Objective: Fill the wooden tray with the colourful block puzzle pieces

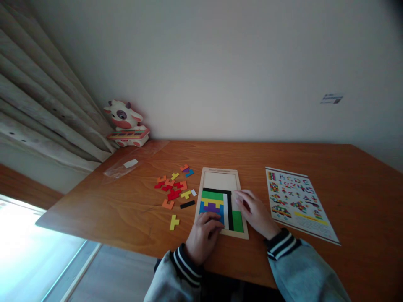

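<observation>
Left hand and right hand, half-curled, are held over the tray, perhaps for steadying; any grip cannot be told. Loose pieces are spread left of the tray.

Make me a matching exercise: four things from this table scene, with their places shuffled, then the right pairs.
Things
1. Pale wooden rectangular puzzle tray
2. White printed rectangular sheet
3. White-and-pink cow toy with a keyboard
4. Loose straight black bar piece

Places
A. Beside the pale patterned curtain
B. Just left of the tray
C. Partly covered, in this view, by the left hand
D. Right of the tray

Pairs
1-C, 2-D, 3-A, 4-B
</observation>
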### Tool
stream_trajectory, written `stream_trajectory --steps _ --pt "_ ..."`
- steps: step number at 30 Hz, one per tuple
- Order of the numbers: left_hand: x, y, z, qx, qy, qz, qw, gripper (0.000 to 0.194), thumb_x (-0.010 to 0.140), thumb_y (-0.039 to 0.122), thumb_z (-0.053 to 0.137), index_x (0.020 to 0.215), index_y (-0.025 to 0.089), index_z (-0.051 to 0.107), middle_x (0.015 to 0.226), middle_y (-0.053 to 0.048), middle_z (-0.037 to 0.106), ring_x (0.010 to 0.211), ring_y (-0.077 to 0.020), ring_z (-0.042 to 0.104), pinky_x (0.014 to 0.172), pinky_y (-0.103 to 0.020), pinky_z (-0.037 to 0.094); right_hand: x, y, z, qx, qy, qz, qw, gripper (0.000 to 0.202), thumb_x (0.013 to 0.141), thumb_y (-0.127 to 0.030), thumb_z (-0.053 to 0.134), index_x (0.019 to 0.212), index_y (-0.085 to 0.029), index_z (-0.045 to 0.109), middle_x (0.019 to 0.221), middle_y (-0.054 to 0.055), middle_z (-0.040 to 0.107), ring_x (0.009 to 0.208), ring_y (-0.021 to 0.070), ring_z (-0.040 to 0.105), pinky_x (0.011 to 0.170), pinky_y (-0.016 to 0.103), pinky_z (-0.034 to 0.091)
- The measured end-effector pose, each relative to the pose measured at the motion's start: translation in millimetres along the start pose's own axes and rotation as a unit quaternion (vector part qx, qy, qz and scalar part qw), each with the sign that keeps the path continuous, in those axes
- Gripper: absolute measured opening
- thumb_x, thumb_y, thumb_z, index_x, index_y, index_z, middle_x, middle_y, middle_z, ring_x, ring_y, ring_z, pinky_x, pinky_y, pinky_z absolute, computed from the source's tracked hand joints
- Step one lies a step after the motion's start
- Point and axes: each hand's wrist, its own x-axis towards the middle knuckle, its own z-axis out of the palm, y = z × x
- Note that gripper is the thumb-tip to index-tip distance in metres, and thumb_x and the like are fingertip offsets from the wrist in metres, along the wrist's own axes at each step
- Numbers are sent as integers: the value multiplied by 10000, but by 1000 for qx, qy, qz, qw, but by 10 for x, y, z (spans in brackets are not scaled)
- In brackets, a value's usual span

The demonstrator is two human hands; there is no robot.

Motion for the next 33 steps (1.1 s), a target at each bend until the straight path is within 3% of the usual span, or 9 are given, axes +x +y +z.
stream_trajectory --steps 8,20,25,30,33 --pt "-9 -13 13 -9 -5 -14 1000 208 834 51 616 876 214 738 1052 -75 690 980 -207 655 892 -359 562 50 67 123 -66 6 -32 997 327 961 -251 463 1198 -258 689 1173 96 609 1065 255 578 960 473 484" --pt "-12 19 -59 -11 21 14 1000 170 866 119 595 933 210 723 1045 -89 695 964 -205 656 872 -356 571 -10 97 85 -1 47 -8 999 308 984 -282 431 1200 -243 646 1149 83 633 1090 241 593 979 459 486" --pt "-58 -83 -249 43 53 21 997 212 897 133 547 1009 213 709 1050 -96 690 970 -212 653 865 -367 570 -139 83 63 -21 49 -8 999 275 973 -297 462 1182 -229 627 1179 98 642 1101 251 612 988 466 498" --pt "-144 -359 -570 126 69 42 989 203 911 145 543 1042 205 687 1056 -97 689 985 -211 650 868 -361 565 -343 5 49 -49 31 -19 998 350 967 -342 495 1292 -226 554 1320 112 603 1212 264 583 1036 464 492" --pt "-227 -551 -807 196 109 20 974 180 922 181 545 1014 221 695 1047 -85 693 978 -213 657 878 -377 564 -470 -31 52 -75 13 -38 996 399 963 -367 502 1346 -256 515 1348 99 604 1231 276 581 1044 489 486"
